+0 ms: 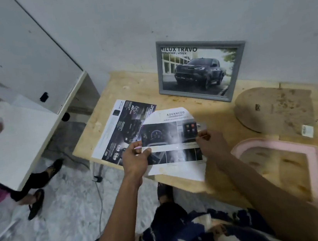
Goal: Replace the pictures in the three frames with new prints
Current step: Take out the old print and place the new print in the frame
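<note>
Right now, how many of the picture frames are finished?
One looks done: the grey frame leaning on the wall shows a truck print. In hand: both hands, left hand and right hand, hold a new print. Left: the pink frame lies without a picture; a third frame isn't visible.

Colours we see

We see a grey frame (202, 72), a pink frame (313, 160), a pale wood table (129, 87), and blue-and-cream patterned clothes (189, 235).
</note>
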A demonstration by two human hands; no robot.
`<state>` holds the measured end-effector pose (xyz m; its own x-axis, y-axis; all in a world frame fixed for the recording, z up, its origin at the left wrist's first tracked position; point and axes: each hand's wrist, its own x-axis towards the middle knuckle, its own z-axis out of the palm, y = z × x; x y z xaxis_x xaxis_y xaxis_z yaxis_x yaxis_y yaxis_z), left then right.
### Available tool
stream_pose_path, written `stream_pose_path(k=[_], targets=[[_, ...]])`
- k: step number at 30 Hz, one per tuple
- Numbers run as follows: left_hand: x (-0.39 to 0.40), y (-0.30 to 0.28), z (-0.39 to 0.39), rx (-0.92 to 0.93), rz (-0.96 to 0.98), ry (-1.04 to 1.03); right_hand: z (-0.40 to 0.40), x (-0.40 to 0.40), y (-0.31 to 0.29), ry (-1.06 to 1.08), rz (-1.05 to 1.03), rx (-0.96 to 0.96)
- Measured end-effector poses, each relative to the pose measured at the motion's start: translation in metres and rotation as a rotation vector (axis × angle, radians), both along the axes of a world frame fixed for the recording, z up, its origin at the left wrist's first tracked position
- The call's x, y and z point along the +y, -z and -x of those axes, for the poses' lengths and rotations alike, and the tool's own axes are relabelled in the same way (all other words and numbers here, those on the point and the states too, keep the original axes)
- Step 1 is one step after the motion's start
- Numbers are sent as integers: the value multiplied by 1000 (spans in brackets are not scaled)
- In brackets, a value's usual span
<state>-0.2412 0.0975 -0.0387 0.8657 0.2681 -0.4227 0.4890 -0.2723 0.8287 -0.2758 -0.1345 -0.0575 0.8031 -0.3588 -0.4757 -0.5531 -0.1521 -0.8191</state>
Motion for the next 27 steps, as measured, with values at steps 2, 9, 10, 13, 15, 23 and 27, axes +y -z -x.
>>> stream_pose_path(k=[2, 9, 10, 13, 15, 23, 27], targets=[[34, 0, -33, 3, -75, 36, -24, 34, 1, 17, -3, 40], [129, 12, -130, 12, -268, 166, -87, 139, 13, 57, 31, 138], [138, 15, -139, 8, -292, 192, -93, 148, 14, 67, 41, 150], [158, 23, -161, 11, -350, 249, -104, 170, 18, 70, 72, 174], [166, 31, -172, 25, -361, 280, -113, 178, 21, 56, 109, 225], [170, 57, -192, 128, -384, 344, -136, 193, 35, 72, 213, 271], [172, 58, -192, 153, -456, 399, -139, 197, 40, 47, 256, 342]])
